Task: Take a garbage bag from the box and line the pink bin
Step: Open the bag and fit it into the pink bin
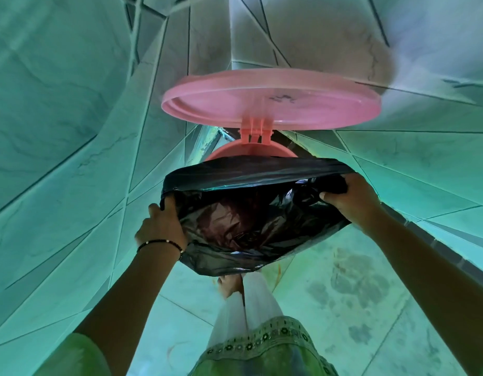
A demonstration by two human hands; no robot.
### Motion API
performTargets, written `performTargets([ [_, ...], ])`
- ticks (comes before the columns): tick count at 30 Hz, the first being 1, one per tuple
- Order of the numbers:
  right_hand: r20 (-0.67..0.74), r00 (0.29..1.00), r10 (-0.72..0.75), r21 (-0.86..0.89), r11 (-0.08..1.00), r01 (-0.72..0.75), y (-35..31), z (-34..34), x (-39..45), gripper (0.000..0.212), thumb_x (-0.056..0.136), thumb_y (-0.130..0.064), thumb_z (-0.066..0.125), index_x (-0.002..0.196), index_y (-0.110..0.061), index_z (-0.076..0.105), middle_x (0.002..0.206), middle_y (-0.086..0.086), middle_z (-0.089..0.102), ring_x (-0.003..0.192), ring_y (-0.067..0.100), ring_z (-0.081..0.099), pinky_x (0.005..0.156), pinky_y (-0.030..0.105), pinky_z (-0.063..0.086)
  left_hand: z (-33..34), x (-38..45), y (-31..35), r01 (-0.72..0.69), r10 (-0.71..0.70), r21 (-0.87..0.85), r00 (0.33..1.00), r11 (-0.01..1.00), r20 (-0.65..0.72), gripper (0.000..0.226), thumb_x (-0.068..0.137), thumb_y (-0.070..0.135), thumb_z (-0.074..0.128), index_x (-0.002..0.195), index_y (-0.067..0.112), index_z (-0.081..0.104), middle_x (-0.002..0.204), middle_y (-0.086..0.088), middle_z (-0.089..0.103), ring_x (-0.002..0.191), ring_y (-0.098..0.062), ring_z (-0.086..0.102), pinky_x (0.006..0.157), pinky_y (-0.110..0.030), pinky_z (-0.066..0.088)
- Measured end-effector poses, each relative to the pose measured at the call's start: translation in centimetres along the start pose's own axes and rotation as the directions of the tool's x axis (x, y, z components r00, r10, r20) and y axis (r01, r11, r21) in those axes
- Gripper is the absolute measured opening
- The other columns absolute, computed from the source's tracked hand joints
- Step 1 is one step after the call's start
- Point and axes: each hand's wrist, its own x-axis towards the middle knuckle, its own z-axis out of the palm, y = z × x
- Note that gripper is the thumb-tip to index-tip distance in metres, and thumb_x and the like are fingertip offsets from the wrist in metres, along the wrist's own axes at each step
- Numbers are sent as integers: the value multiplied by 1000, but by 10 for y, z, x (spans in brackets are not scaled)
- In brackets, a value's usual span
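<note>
Round pink plastic bin (251,151) with its hinged lid (271,100) up sits just beyond and under the bag. The crinkled black plastic garbage bag (243,213) is spread wide, mouth stretched left-right over the rim, far edge touching it. Inside the bag nothing shows. Left hand (161,226) and right hand (351,199) each pinch a side of the mouth, fingers curled closed, about equally near. Likely next: pull the near edge down around the rim.

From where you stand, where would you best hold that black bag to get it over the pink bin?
Hold the black bag by its mouth hem at two opposite sides, as the left hand and right hand do, coming from the near side. The film is limp, so only a spread hem keeps the mouth open; the pink bin has its raised lid hinged at the far side, blocking that approach.
</note>
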Motion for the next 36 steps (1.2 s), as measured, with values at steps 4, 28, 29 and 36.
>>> performTargets([
  [4,32,999,-29,-101,994,32,0,10,18,13,76,9,50,85,8,58,72,26,59,69,41,58,54,29,34,14,23,-2,14,-15,-156,1000,988,-7,74,82,21,62,141,17,17,125,-24,48,113,-47,51,94,-56,43],
  [28,-105,966,238,386,905,-181,-26,38,117,53,73,-59,61,61,-8,65,42,-4,58,47,12,56,56,22,45,22,97,26,-228,-145,-766,911,601,-385,31,89,27,49,108,8,64,102,-19,68,94,-35,61,73,-28,40],
  [29,-65,965,256,359,908,-217,-22,39,118,52,73,-57,63,75,-5,67,58,3,64,58,19,59,58,26,44,22,99,27,-180,-152,-741,922,647,-356,28,90,23,50,111,9,64,105,-19,68,97,-36,61,75,-30,42],
  [36,82,943,321,47,944,-326,-7,49,113,57,87,-48,55,113,3,57,99,19,58,87,32,58,71,32,42,18,115,24,6,-128,-732,986,681,-111,32,81,20,54,107,8,69,103,-25,68,93,-42,64,86,-49,53],
])
